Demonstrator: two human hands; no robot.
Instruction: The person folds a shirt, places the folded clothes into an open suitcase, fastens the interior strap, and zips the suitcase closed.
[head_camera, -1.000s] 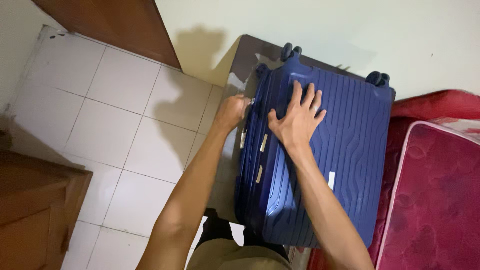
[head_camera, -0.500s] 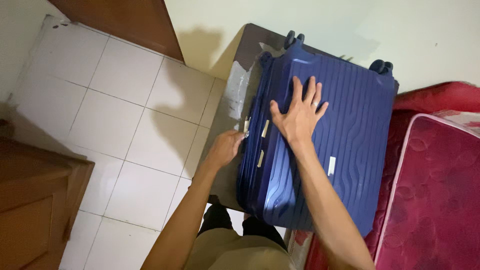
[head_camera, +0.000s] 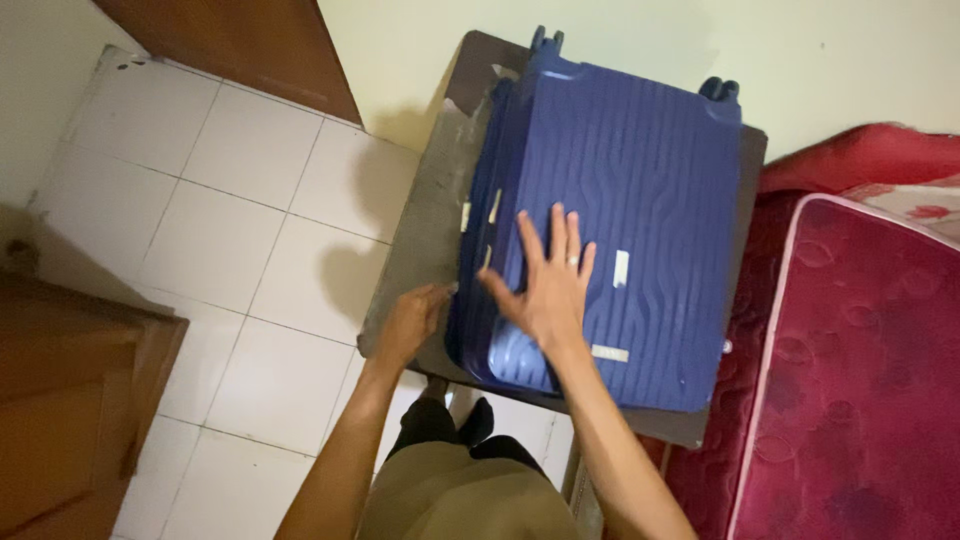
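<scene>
Head view, blue suitcase (head_camera: 640, 190) flat on dark bench (head_camera: 420, 230); right hand (head_camera: 545, 285) spread open on its lid; left hand (head_camera: 410, 322) pinched shut at its near side seam, grip unclear.

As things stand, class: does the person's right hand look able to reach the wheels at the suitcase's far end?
Probably yes. The right hand lies flat on the blue suitcase, and nothing lies on the lid between it and the wheels, though it would take a stretch.
</scene>
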